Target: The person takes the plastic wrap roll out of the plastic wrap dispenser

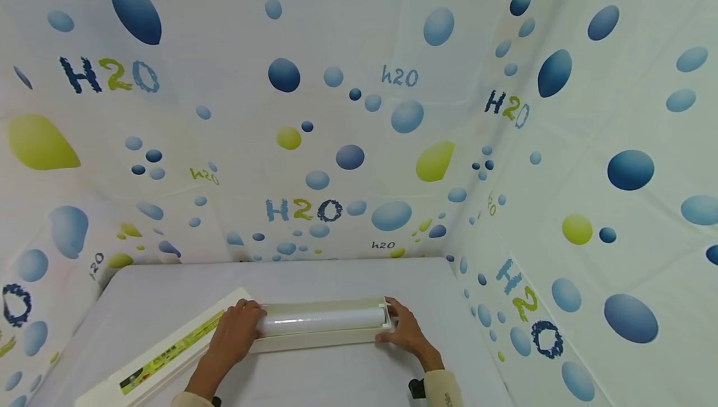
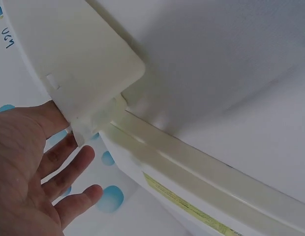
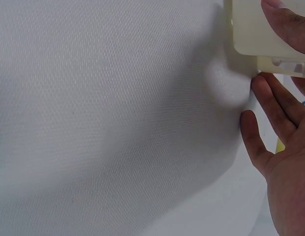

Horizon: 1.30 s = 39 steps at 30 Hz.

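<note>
A cream plastic cling film dispenser [image 1: 320,340] lies crosswise on the white table, its top open. Inside it, a shiny roll of clear-white film [image 1: 325,320] runs nearly end to end. My left hand [image 1: 238,332] grips the dispenser's left end; the left wrist view shows the thumb and a finger at that end [image 2: 78,59], the other fingers loosely bent. At the right end, my right hand [image 1: 412,335] holds the corner between thumb and fingers. The right wrist view has the thumb over the dispenser's side [image 3: 251,29], with the fingers at its far edge.
A long cream cover [image 1: 234,299] with a green-yellow label [image 1: 171,354] lies slanted to the left, its far end beside the left hand. The table [image 1: 348,276] meets a back curtain [image 1: 336,114] printed with drops, and another curtain [image 1: 589,207] stands along the right.
</note>
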Motion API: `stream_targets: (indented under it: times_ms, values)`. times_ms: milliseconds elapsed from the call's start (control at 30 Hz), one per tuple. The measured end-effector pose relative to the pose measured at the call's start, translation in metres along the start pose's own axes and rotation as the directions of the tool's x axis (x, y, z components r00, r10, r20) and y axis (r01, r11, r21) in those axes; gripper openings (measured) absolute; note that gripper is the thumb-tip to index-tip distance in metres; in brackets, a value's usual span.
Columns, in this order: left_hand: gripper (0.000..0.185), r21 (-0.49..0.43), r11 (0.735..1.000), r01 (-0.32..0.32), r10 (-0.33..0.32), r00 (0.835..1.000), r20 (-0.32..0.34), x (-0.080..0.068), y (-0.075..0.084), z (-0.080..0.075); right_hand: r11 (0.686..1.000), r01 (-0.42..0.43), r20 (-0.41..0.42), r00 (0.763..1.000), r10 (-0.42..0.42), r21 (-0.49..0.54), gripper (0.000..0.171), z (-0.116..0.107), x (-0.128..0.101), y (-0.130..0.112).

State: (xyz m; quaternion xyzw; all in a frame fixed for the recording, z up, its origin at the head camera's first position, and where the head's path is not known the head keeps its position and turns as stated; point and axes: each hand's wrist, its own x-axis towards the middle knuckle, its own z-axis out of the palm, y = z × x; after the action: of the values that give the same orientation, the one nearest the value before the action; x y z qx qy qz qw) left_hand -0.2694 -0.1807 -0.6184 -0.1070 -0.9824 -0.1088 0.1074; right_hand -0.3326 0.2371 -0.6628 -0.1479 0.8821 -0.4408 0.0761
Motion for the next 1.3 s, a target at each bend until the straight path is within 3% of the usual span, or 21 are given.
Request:
stream_targets:
  times_ms: [367, 667, 833, 1000, 1300]
  values:
    - [0.047, -0.099, 0.993, 0.058, -0.059, 0.998, -0.010, -0.007, -0.001, -0.009, 1.000, -0.009, 0.000, 1.000, 0.009, -0.005, 0.095, 0.001, 0.001, 0.000]
    - [0.045, -0.080, 0.996, -0.030, 0.020, 0.992, -0.124, -0.010, -0.001, -0.014, 1.000, -0.019, 0.006, 1.000, 0.019, -0.016, 0.096, 0.002, 0.003, 0.003]
    - [0.044, -0.137, 0.990, -0.019, 0.004, 0.993, -0.116, -0.010, -0.002, -0.018, 1.000, -0.011, 0.006, 1.000, 0.011, -0.009, 0.096, 0.001, 0.003, 0.001]
    - [0.043, -0.226, 0.974, 0.004, -0.028, 0.994, -0.103, -0.011, -0.005, -0.019, 1.000, -0.017, 0.008, 1.000, 0.017, -0.007, 0.096, 0.001, 0.003, 0.001]
    - [0.043, -0.385, 0.921, 0.050, -0.099, 0.989, -0.107, -0.009, -0.006, -0.024, 1.000, 0.011, 0.007, 1.000, -0.011, -0.010, 0.095, 0.002, 0.002, 0.002]
